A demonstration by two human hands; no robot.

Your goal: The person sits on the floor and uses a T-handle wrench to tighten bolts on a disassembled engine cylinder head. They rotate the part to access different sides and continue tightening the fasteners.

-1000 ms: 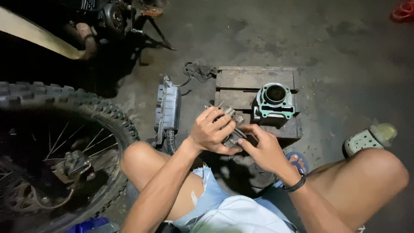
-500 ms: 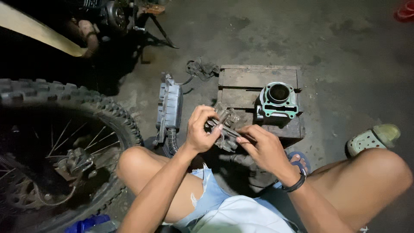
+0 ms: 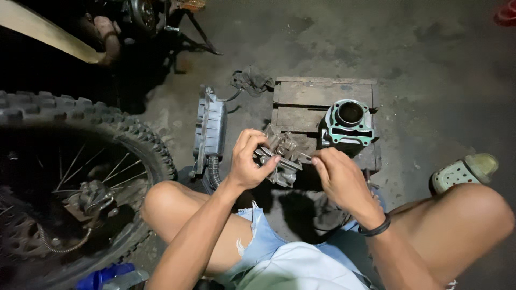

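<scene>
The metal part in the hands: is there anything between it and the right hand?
Nothing visible does. The left hand grasps the metal part from its left side, and the right hand already meets its right edge with the fingertips, above the wooden crate.

Engine cylinder (image 3: 348,124) crowds the wooden block (image 3: 306,99); bare floor (image 3: 430,80) rightward.

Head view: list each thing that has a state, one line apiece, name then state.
left hand: closed around the metal engine part, holding it up.
right hand: fingertips pinched at the part's right end.
metal engine part: off the ground, held between both hands.
engine cylinder: upright on the wooden block, bore open.
knobby wheel: standing at the left, partly in view.
plastic housing: lying on the floor.
</scene>
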